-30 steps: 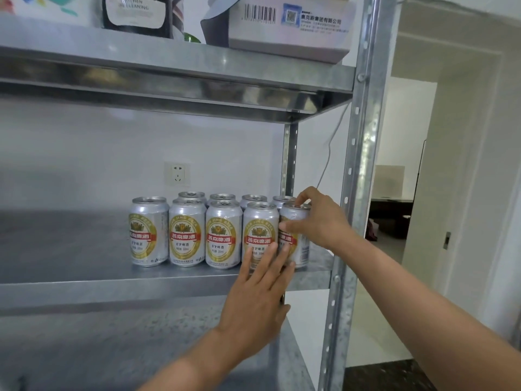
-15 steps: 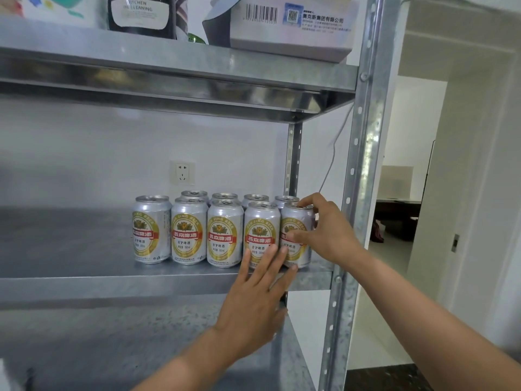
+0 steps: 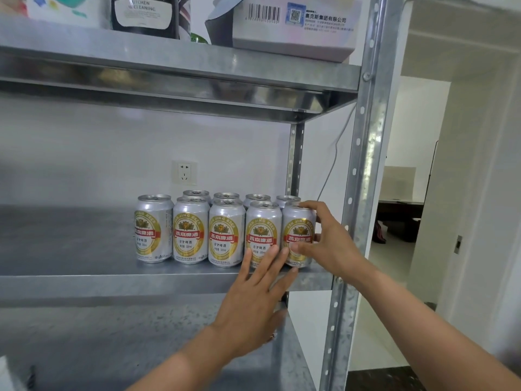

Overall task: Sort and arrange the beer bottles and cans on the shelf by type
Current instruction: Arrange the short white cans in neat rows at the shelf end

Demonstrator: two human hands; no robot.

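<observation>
Several silver and gold beer cans (image 3: 191,230) stand in two rows at the right end of the middle metal shelf (image 3: 84,280). My right hand (image 3: 327,241) grips the rightmost front can (image 3: 297,227), fingers over its top rim and thumb on its label. My left hand (image 3: 253,300) is open, its straight fingertips touching the lower front of the neighbouring can (image 3: 262,230). No bottles are in view on this shelf.
The upper shelf holds a white carton (image 3: 293,24) and a dark cleaning bottle (image 3: 143,15). The steel upright (image 3: 358,170) stands just right of the cans. A wall socket (image 3: 184,172) sits behind them. A doorway (image 3: 403,207) opens to the right.
My right hand has turned on the rightmost can, thumb sliding lower on its label. The left hand holds its place against the neighbouring can. The view has shifted slightly.
</observation>
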